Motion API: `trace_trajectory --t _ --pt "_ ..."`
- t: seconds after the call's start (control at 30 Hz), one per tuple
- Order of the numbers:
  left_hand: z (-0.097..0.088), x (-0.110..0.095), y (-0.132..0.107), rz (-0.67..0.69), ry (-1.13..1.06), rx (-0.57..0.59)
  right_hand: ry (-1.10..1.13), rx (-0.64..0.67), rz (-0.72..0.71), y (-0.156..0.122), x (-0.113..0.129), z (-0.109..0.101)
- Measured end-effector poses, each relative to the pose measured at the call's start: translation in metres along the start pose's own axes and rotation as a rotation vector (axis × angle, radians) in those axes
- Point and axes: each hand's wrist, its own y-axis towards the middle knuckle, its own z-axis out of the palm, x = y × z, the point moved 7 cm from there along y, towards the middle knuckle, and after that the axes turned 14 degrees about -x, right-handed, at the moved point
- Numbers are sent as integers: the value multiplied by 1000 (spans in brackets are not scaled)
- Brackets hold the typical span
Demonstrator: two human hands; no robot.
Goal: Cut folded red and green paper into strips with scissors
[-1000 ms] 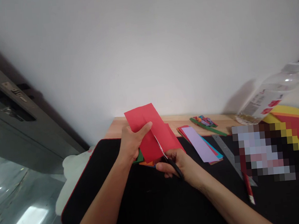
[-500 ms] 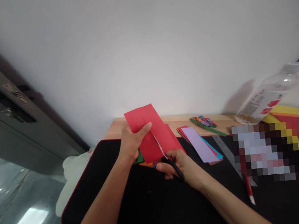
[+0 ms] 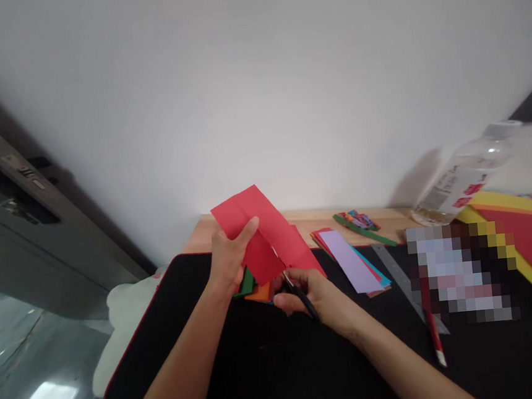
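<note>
A sheet of red paper (image 3: 271, 214) is pinched in my left hand (image 3: 227, 259), thumb on top, and held tilted above the table. My right hand (image 3: 312, 298) is closed round the black handles of a pair of scissors (image 3: 299, 291). The blades sit at the lower edge of the paper, where a slit runs up toward my left thumb. Beneath the paper, green paper pieces (image 3: 246, 283) and orange paper pieces (image 3: 259, 293) peek out. More red paper (image 3: 303, 246) shows beside my right hand; whether it is the same sheet I cannot tell.
Rightward lie a stack of paper strips (image 3: 346, 261), a metal ruler (image 3: 401, 278) and a red pen (image 3: 433, 334) on the black mat (image 3: 272, 373). Paper scraps (image 3: 358, 221), a plastic bottle (image 3: 459, 176) and large coloured sheets (image 3: 520, 233) are farther back. A door (image 3: 28, 201) stands left.
The scissor blades have closed further along the slit. Both hands and the red paper have shifted slightly left in view, as has the whole scene on the right.
</note>
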Motion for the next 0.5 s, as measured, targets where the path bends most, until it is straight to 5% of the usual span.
trace_trajectory --t 0.17,0.5 --pt "-8 -6 10 30 -112 -56 42 -44 -77 2 9 -3" --pt "-4 -24 9 17 -184 -21 199 -529 -251 7 22 -44"
